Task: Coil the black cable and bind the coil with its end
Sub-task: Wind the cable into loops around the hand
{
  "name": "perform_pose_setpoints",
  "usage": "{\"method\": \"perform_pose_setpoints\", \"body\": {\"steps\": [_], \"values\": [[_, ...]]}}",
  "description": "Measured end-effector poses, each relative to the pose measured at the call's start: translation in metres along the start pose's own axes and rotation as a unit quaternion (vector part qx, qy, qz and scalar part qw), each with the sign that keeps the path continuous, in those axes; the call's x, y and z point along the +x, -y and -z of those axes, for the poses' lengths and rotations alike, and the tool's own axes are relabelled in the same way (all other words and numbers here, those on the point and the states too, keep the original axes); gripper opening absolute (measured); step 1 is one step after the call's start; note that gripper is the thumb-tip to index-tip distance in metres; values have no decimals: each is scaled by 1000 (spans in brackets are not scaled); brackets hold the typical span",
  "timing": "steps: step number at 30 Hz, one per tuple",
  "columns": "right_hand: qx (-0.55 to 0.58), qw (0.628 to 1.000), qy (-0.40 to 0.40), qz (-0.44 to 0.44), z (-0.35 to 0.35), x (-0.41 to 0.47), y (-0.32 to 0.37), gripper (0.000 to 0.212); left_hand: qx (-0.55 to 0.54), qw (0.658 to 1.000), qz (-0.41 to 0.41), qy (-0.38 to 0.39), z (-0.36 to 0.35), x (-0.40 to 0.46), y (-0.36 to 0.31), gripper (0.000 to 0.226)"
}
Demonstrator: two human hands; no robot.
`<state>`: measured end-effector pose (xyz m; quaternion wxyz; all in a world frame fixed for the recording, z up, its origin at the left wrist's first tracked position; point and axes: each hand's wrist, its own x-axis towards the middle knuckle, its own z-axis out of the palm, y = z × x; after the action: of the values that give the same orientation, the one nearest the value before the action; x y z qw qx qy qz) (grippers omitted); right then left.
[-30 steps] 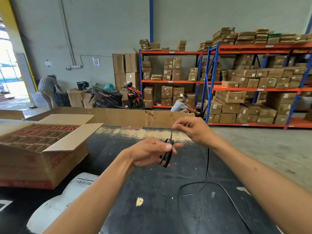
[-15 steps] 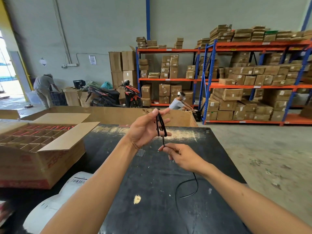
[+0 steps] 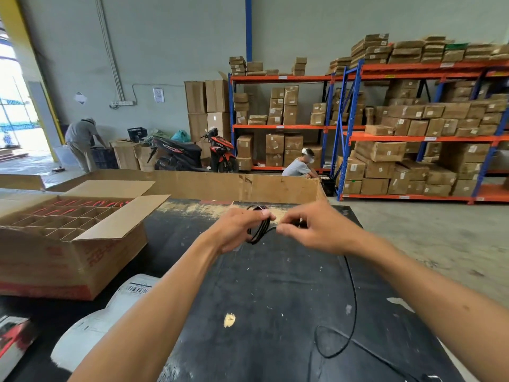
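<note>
Black cable (image 3: pixel 351 288): several loops pinched in closed left hand (image 3: pixel 239 226) above dark surface (image 3: pixel 275 293), right hand (image 3: pixel 308 230) gripping the running strand beside them; keep loops even, tension light, slack untangled.

A warehouse: tall blue-and-orange racking (image 3: pixel 424 136) loaded with brown cartons (image 3: pixel 380 150) lines the far wall, a scooter (image 3: pixel 192 153) is parked on the concrete floor (image 3: pixel 440 244), and an open divided cardboard box (image 3: pixel 68 230) sits at the black tabletop's (image 3: pixel 275 285) left edge.
</note>
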<state>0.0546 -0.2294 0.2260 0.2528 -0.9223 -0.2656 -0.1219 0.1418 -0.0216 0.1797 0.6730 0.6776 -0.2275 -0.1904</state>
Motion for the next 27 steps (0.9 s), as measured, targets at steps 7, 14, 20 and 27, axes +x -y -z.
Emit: {"method": "perform_pose_setpoints", "body": {"steps": [7,14,20,27], "values": [[-43,998,-40,17,51,25,-20,10,-46,994,19,96,-14,-11,8,32],[-62,981,-184,-3,53,37,-52,7,-39,986,16,160,-32,-17,8,47],[-60,976,-193,-84,24,30,-73,9,-89,973,-20,213,-46,-18,-9,29],[97,970,-131,-182,-44,2,-93,14,-183,949,-92,241,-48,-14,-31,24]]}}
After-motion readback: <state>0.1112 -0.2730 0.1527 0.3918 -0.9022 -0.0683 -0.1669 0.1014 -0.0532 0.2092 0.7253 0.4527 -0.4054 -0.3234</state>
